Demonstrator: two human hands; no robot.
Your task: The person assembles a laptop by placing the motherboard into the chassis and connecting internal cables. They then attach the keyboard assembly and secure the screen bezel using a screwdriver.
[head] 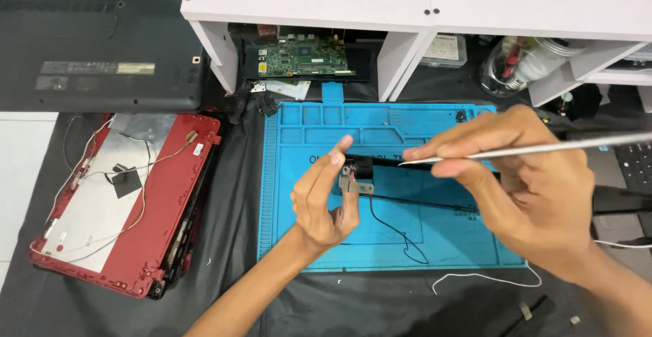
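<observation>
Head view: catalogue of one moment at a repair worktop.
Hinge part (358,174): small black piece with a metal bracket, held in the air above the blue mat (435,235), between the two hands; a thin black cable (397,232) trails from it down onto the mat.
Left hand (324,201): closed in a pinch on the hinge part, thumb and forefinger at its near end, palm turned up; it seems to hold the part steady and lifted toward the eye.
Right hand (523,181): closed round a slim metal tool (543,148), gripped like a pen, its tip just beside the hinge part; whether the tip touches cannot be told.
Blue mat: lies flat mid-worktop, with small tray pockets along its far edge, likely for loose parts.
White wire (485,279): loose on the dark cloth at the mat's near edge.
Red lid (136,208): opened laptop cover left of the mat, inside up, wires showing, set aside.
Black laptop base (95,38): far left, underside up.
Circuit board (305,59): under the white shelf (421,1), beyond the mat.
</observation>
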